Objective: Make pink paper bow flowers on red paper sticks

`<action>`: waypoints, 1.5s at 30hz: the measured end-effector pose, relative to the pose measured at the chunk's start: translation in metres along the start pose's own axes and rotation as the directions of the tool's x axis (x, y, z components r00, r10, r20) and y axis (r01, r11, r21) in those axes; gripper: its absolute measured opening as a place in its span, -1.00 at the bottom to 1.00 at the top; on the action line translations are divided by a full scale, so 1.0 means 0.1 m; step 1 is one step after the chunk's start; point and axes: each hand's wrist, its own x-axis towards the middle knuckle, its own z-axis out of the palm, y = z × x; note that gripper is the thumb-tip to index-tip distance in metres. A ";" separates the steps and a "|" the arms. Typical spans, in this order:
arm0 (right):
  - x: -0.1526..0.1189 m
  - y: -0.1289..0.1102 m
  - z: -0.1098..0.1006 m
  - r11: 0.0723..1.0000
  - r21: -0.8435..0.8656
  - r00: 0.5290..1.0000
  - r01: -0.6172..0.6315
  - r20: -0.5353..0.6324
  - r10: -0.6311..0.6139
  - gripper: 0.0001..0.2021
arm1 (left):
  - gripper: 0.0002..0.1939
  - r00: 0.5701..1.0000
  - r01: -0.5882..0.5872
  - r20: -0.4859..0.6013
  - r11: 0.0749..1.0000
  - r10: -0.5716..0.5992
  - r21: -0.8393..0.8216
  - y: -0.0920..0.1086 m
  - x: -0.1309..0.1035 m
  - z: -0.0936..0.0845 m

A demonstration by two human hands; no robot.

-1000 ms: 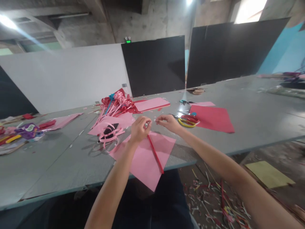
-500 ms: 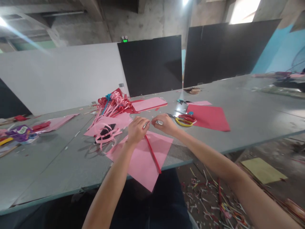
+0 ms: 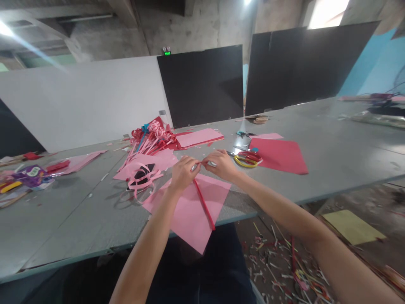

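Note:
My left hand (image 3: 184, 172) is closed in a pinch around the upper end of a thin red stick (image 3: 204, 204). The stick slants down over a sheet of pink paper (image 3: 186, 217), which overhangs the table's front edge. Close by on the right, my right hand (image 3: 220, 164) pinches with its fingertips nearly touching those of the left. What lies between its fingers is too small to make out. Curled pink paper strips (image 3: 142, 179) lie left of my left hand. Scissors with red and yellow handles (image 3: 247, 159) rest just beyond my right hand.
A bundle of sticks topped with pink and red curls (image 3: 153, 135) lies at the back. Behind are stacked pink sheets (image 3: 201, 138); red paper (image 3: 280, 155) and teal-handled scissors (image 3: 242, 133) lie right. A purple packet (image 3: 30, 175) sits far left. Paper scraps (image 3: 272, 261) litter the floor.
My two hands have come slightly closer, their fingertips now almost meeting. The stick and the pink sheet stay in place, while the view has shifted a little.

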 end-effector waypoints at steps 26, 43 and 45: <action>0.01 0.07 -0.08 0.991 -0.135 0.998 -0.012 -0.058 0.004 -0.80 | -0.91 0.983 0.176 -0.028 0.969 -0.184 -0.171 -0.10 0.01 0.03; -0.01 0.00 -0.04 0.999 -0.046 0.997 0.024 -0.078 -0.027 -0.83 | -0.85 0.999 -0.003 -0.048 0.991 -0.003 -0.132 -0.07 -0.01 0.04; -0.01 0.01 -0.04 0.998 -0.054 0.996 0.031 -0.077 -0.035 -0.82 | -0.86 0.999 -0.002 -0.048 0.991 -0.004 -0.130 -0.07 -0.01 0.04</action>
